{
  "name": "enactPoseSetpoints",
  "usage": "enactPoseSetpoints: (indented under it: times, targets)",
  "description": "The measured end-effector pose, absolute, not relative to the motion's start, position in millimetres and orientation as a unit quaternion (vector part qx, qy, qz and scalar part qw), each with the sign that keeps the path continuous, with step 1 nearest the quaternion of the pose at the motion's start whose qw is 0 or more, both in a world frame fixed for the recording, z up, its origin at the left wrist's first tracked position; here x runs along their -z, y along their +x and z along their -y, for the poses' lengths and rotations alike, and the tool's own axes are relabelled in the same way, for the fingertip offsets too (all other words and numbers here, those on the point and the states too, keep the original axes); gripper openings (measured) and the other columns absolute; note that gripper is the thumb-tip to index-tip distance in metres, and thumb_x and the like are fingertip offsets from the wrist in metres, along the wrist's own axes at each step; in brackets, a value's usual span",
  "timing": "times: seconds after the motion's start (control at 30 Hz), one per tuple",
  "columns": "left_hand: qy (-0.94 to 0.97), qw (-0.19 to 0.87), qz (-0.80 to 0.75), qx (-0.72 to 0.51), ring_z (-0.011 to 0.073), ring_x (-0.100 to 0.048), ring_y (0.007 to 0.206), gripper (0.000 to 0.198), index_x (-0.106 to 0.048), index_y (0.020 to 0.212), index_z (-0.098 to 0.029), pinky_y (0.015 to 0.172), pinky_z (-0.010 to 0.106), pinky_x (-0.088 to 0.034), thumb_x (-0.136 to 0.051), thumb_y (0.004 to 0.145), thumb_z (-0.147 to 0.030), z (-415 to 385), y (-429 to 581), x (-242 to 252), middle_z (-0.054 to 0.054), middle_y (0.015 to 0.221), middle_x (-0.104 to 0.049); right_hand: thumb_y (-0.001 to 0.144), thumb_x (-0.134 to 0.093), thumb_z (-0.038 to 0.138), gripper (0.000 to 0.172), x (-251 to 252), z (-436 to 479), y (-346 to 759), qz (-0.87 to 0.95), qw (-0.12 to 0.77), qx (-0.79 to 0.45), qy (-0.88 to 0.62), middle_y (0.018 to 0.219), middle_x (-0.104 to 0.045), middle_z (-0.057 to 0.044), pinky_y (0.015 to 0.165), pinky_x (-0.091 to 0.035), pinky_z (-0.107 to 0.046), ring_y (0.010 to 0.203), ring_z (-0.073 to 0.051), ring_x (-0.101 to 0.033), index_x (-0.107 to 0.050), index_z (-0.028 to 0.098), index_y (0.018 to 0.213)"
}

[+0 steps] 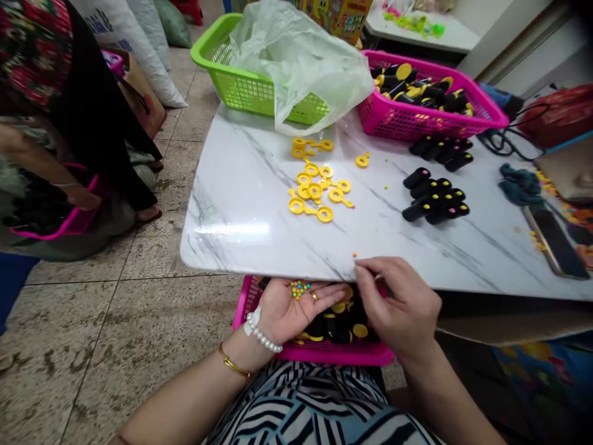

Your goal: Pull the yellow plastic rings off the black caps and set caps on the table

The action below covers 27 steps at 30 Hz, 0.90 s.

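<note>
My left hand (296, 309) lies palm up over the pink basket at my lap, fingers stretched out. Small coloured beads (299, 290) rest in its palm. My right hand (401, 303) is at the table's front edge, thumb and forefinger pinched together; whether anything is between them is hidden. Just beyond those fingertips sits an orange bead (355, 254). Yellow ring-shaped plastic pieces with short tabs (315, 190) are scattered across the table. To their right stand black cylinders (435, 198) in a cluster, with yellow or pink dots on their ends.
The pink lap basket (333, 355) holds black and yellow parts. At the back are a green basket (227, 80) under a plastic bag (306, 62) and a pink basket (430, 120) of black-and-yellow pieces. A phone (556, 241) lies right. Another person (88, 111) stands left.
</note>
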<state>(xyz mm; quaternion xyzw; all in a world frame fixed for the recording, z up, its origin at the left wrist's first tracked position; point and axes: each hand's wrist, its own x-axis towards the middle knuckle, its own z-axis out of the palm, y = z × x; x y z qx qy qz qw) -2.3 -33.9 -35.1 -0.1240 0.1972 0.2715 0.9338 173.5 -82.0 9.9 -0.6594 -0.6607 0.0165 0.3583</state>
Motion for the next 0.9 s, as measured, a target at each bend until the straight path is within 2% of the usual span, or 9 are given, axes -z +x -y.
enactPoseSetpoints:
  times: [0.13,0.23,0.33,0.4,0.5,0.6,0.67,0.77,0.9]
  targets:
    - [-0.137,0.933,-0.205,-0.262,0.0377,-0.049,0.128,0.051,-0.043,0.140,-0.005,0.104,0.051,-0.044,-0.044,0.094,-0.026,32.4,3.5,39.7,0.026,0.134,-0.054,0.089,-0.057,0.018,0.017,-7.0,72.3,179.8,0.682,0.302,0.020,-0.666,0.095,-0.066,-0.011,0.078,-0.054,-0.038,0.085,-0.022,-0.062,-0.068,0.018,0.102]
    - [-0.133,0.925,-0.208,-0.289,0.0291,-0.060,0.118,0.048,-0.044,0.141,-0.009,0.100,0.043,-0.049,-0.040,0.095,-0.019,33.6,9.0,42.9,0.020,0.129,-0.060,0.089,-0.053,0.013,0.020,-2.8,75.8,157.9,0.731,0.285,0.009,-0.620,0.092,-0.065,-0.014,0.075,-0.055,-0.038,0.086,-0.024,-0.060,-0.067,0.015,0.104]
    - [-0.129,0.916,-0.214,-0.315,0.0211,-0.066,0.107,0.047,-0.047,0.139,-0.014,0.097,0.035,-0.051,-0.035,0.094,-0.011,34.6,14.1,48.2,0.014,0.123,-0.066,0.089,-0.053,0.011,0.023,-4.7,77.5,140.8,0.764,0.302,-0.054,-0.568,0.088,-0.065,-0.010,0.068,-0.055,-0.033,0.079,-0.020,-0.060,-0.066,0.018,0.107]
    - [-0.119,0.923,-0.203,-0.304,0.0239,-0.065,0.110,0.046,-0.049,0.138,-0.013,0.100,0.040,-0.050,-0.036,0.094,-0.012,34.9,15.8,52.0,0.015,0.120,-0.067,0.090,-0.053,0.012,0.022,-11.0,68.0,146.9,0.759,0.324,-0.075,-0.559,0.089,-0.065,-0.009,0.072,-0.056,-0.031,0.081,-0.019,-0.061,-0.065,0.019,0.108]
    - [-0.092,0.939,-0.198,-0.265,0.0330,-0.060,0.117,0.043,-0.053,0.133,-0.006,0.103,0.048,-0.046,-0.044,0.092,-0.016,35.8,16.3,55.8,0.022,0.117,-0.067,0.091,-0.048,0.012,0.024,-20.5,32.6,181.1,0.722,0.328,0.003,-0.609,0.103,-0.064,-0.012,0.090,-0.053,-0.035,0.099,-0.021,-0.061,-0.064,0.015,0.110]
    - [-0.082,0.941,-0.223,-0.242,0.0387,-0.055,0.121,0.039,-0.059,0.122,0.002,0.104,0.049,-0.046,-0.050,0.089,-0.015,37.8,18.9,56.9,0.028,0.120,-0.063,0.091,-0.043,0.009,0.033,-22.6,-13.8,219.4,0.684,0.238,0.063,-0.687,0.123,-0.058,-0.017,0.102,-0.046,-0.040,0.115,-0.025,-0.055,-0.059,0.011,0.120]
    - [-0.086,0.942,-0.237,-0.221,0.0399,-0.054,0.122,0.036,-0.061,0.115,0.006,0.103,0.048,-0.047,-0.051,0.089,-0.016,39.7,23.2,56.5,0.031,0.124,-0.059,0.090,-0.041,0.006,0.038,-22.7,-38.7,233.7,0.660,0.129,0.055,-0.738,0.128,-0.055,-0.016,0.098,-0.048,-0.038,0.115,-0.025,-0.054,-0.057,0.011,0.124]
    - [-0.091,0.946,-0.250,-0.185,0.0377,-0.055,0.121,0.035,-0.063,0.112,0.008,0.101,0.044,-0.050,-0.053,0.089,-0.017,43.4,31.5,55.7,0.029,0.127,-0.058,0.089,-0.038,0.001,0.036,-24.7,-58.4,237.0,0.623,0.002,0.038,-0.781,0.116,-0.060,-0.016,0.084,-0.051,-0.035,0.109,-0.027,-0.055,-0.063,0.013,0.111]
    - [-0.092,0.950,-0.247,-0.168,0.0362,-0.056,0.121,0.036,-0.061,0.113,0.009,0.099,0.041,-0.051,-0.054,0.088,-0.016,47.9,39.9,57.0,0.027,0.127,-0.059,0.090,-0.033,0.001,0.038,-28.7,-64.6,233.7,0.580,-0.012,0.053,-0.812,0.110,-0.061,-0.017,0.081,-0.049,-0.037,0.108,-0.030,-0.054,-0.064,0.014,0.108]
